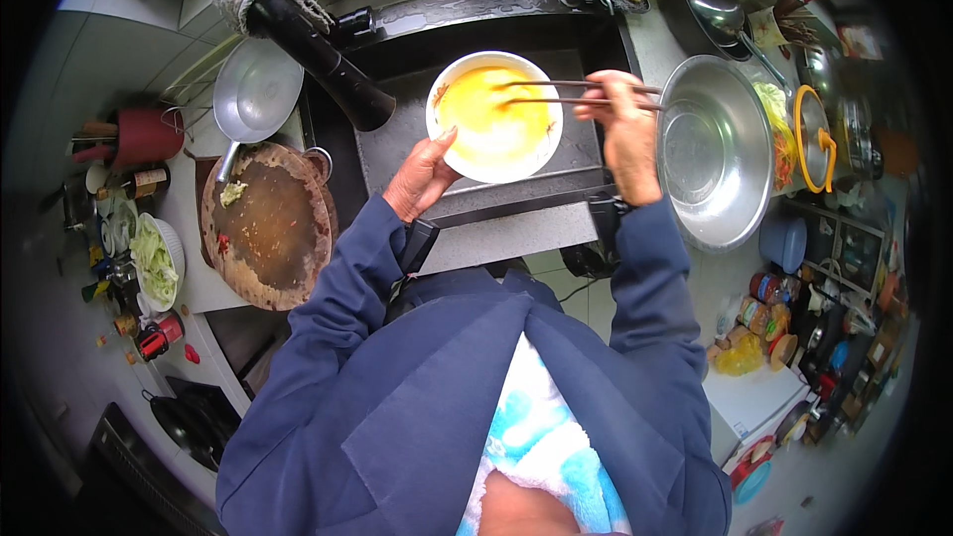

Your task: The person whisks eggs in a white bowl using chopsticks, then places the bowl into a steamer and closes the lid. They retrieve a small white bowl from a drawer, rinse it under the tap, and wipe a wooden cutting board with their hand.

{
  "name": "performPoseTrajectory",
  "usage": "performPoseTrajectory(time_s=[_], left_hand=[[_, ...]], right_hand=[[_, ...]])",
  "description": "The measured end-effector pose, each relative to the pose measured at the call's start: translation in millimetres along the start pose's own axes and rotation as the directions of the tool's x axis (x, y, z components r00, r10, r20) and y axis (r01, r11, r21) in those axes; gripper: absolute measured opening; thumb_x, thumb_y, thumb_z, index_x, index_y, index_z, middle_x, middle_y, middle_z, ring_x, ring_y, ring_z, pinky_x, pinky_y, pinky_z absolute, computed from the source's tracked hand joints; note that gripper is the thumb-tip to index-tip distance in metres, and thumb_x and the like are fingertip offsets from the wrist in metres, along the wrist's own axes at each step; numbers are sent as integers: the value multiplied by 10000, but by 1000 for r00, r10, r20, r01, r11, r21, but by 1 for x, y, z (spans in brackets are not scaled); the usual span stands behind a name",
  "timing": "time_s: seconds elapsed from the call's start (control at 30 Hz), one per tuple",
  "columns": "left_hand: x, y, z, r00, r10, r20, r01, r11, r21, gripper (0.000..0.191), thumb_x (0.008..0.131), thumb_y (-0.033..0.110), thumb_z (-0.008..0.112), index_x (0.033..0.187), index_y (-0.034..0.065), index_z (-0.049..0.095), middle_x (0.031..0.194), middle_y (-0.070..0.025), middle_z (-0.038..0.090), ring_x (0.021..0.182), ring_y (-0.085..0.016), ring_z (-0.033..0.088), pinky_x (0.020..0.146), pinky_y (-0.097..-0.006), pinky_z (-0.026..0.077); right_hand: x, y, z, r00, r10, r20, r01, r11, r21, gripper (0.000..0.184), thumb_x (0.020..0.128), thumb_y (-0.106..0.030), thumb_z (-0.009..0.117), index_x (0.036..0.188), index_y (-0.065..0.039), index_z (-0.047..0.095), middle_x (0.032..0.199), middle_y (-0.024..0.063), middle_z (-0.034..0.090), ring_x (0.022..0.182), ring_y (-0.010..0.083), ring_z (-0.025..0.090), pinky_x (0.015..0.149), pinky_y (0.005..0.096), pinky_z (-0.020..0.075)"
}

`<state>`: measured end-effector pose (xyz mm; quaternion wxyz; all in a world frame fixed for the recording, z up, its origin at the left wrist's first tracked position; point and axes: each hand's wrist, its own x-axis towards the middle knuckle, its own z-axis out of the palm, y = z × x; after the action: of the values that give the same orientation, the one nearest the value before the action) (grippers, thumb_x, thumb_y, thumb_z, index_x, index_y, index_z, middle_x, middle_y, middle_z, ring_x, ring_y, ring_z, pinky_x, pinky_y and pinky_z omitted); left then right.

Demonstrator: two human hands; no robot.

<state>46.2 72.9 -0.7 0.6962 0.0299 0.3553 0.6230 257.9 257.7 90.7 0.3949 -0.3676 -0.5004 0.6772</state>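
Observation:
My left hand [424, 176] grips the near left rim of a white bowl [497, 173], thumb over the edge. Inside the bowl is a yellow liquid that looks like beaten egg [484, 115], slightly blurred on its surface. Between the fingers of my right hand [622, 130] is a pair of dark chopsticks [569, 100], held apart, their tips dipped in the yellow liquid. The bowl is over a dark sink [402, 156]; whether it rests on the sink floor cannot be seen. A large metal basin [715, 156] is just right of my right hand.
Left of the sink lies a round wooden chopping board [272, 238] with chopped bits on it, a metal ladle-like pan [257, 93] overlapping its far edge. A black faucet [324, 59] juts over the sink. Cut greens fill a white colander [175, 253]. A wok [703, 7] stands back right.

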Motion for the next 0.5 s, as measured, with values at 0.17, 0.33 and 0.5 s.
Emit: performPoseTrajectory(time_s=[0.17,0.33,0.5], left_hand=[[0,-3,-5,1000,1,-9,-1,1000,9,634,950,322,641,1439,19,376,1447,-103,482,1331,-232,458,1159,-426,305],[6,-3,-9,1000,23,-14,-22,999,48,586,971,333,607,1409,-1,409,1383,-116,540,1269,-223,523,1109,-418,371],[6,-1,-7,999,23,-27,-21,997,71,561,983,342,586,1392,-9,431,1354,-116,569,1239,-217,553,1080,-414,407]], right_hand=[[-2,2,3,983,32,-178,-65,981,-180,214,977,-164,576,909,6,687,696,83,653,552,166,647,514,273,551],[-3,6,2,993,55,104,-49,996,-68,233,982,-196,583,930,7,684,737,83,668,607,176,663,569,282,560],[-1,14,4,975,-139,-173,131,990,-58,219,987,-179,571,940,4,683,725,78,662,596,157,653,554,270,562]])
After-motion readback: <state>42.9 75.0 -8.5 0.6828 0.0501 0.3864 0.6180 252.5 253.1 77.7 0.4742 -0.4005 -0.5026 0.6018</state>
